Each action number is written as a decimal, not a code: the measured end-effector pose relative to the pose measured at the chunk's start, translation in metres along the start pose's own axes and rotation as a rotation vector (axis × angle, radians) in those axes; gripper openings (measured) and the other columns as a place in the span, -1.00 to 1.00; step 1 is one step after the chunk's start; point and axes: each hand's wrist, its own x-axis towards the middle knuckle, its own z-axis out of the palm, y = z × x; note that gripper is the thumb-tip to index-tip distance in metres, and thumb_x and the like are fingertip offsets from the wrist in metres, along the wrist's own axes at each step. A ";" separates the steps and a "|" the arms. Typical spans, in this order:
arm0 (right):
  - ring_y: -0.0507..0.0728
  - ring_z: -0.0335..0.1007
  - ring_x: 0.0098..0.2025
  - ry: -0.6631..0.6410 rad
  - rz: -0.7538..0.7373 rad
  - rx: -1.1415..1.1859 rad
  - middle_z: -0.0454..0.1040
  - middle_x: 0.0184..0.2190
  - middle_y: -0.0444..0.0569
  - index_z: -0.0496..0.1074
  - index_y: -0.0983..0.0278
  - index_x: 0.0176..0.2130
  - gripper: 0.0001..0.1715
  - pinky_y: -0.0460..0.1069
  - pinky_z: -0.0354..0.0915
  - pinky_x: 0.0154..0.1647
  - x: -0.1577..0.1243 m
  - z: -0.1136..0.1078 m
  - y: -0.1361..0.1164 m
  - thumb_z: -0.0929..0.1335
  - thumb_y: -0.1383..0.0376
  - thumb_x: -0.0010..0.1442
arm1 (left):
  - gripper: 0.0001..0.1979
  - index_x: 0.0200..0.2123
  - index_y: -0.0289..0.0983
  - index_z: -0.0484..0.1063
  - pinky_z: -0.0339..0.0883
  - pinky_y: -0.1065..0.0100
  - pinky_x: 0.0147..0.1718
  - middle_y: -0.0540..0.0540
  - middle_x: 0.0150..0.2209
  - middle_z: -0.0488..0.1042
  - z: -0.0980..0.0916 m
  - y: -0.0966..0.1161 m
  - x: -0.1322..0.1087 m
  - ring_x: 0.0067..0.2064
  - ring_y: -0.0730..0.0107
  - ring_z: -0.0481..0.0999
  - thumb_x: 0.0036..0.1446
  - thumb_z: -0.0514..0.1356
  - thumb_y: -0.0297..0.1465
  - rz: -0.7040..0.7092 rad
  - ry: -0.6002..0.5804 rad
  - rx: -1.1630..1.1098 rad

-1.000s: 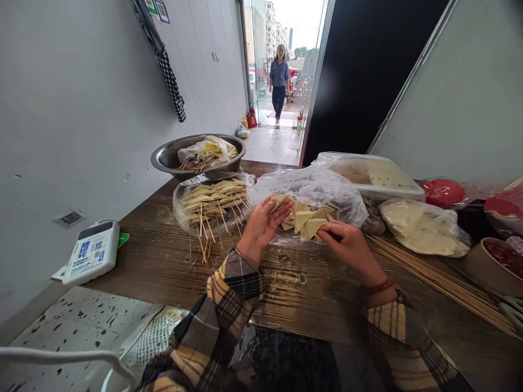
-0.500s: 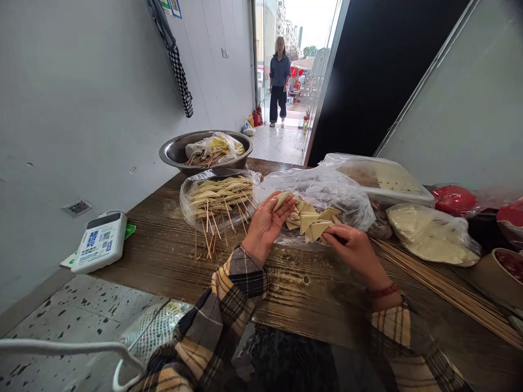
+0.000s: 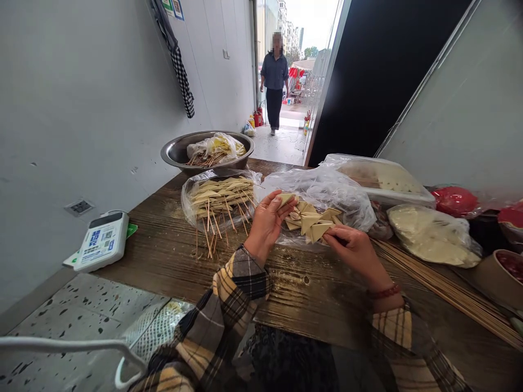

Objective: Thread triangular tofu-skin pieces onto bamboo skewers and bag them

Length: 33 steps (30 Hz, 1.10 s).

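Observation:
My left hand (image 3: pixel 267 220) is closed, with a folded, pale beige tofu-skin triangle (image 3: pixel 286 200) between its thumb and fingers. My right hand (image 3: pixel 355 247) pinches the corner of another tofu-skin triangle (image 3: pixel 319 232) at the near right edge of a loose pile. More triangles (image 3: pixel 304 209) in this pile lie between my hands on clear plastic. Left of my hands, a clear bag holds stacked skewers of tofu-skin triangles (image 3: pixel 223 190), their bare stick ends pointing towards me. Bare bamboo skewers (image 3: pixel 441 283) lie in a bundle right of my right hand.
A metal basin (image 3: pixel 174 155) with bagged skewers stands at the table's far left. A payment speaker box (image 3: pixel 104 239) sits near the left edge. Along the right are a lidded plastic tub (image 3: pixel 384 177), a bag of pale sheets (image 3: pixel 433 234) and a brown bowl (image 3: pixel 500 272). A person (image 3: pixel 274 81) is in the doorway.
The triangle in my left hand has tilted so more of its flat face shows. My right hand keeps its pinch at almost the same spot. The person in the doorway has come closer.

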 end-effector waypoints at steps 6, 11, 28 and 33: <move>0.12 0.42 -0.35 -0.018 0.018 0.028 0.53 -0.41 -0.05 0.52 0.28 -0.40 -0.76 -0.01 0.27 -0.32 0.000 -0.001 0.000 0.30 0.26 0.23 | -0.74 -0.11 -0.31 0.34 0.27 0.12 0.07 -0.16 -0.30 0.58 0.000 -0.004 0.000 -0.21 0.28 0.60 0.10 0.23 -0.46 0.038 -0.024 0.050; 0.14 0.44 -0.34 -0.025 0.047 0.059 0.56 -0.40 -0.04 0.54 0.27 -0.39 -0.75 0.00 0.29 -0.30 0.000 0.001 0.000 0.31 0.26 0.22 | -0.73 -0.13 -0.32 0.35 0.30 0.15 0.03 -0.15 -0.30 0.57 0.001 -0.007 -0.001 -0.23 0.28 0.61 0.07 0.25 -0.46 0.052 -0.034 0.059; 0.15 0.45 -0.33 0.038 0.074 0.091 0.55 -0.41 -0.05 0.54 0.27 -0.40 -0.70 0.01 0.33 -0.30 -0.001 0.013 -0.002 0.30 0.20 0.23 | -0.68 -0.08 -0.29 0.31 0.34 0.22 -0.05 -0.11 -0.29 0.57 0.002 -0.008 -0.003 -0.24 0.31 0.60 0.09 0.26 -0.41 0.023 -0.024 0.043; 0.16 0.46 -0.29 0.029 0.064 0.080 0.57 -0.37 -0.05 0.55 0.25 -0.39 -0.71 0.04 0.35 -0.26 -0.001 0.014 0.003 0.30 0.18 0.22 | -0.75 -0.18 -0.34 0.38 0.34 0.22 -0.05 -0.22 -0.18 0.55 0.000 -0.004 -0.003 -0.19 0.26 0.59 0.08 0.27 -0.36 -0.035 -0.092 -0.006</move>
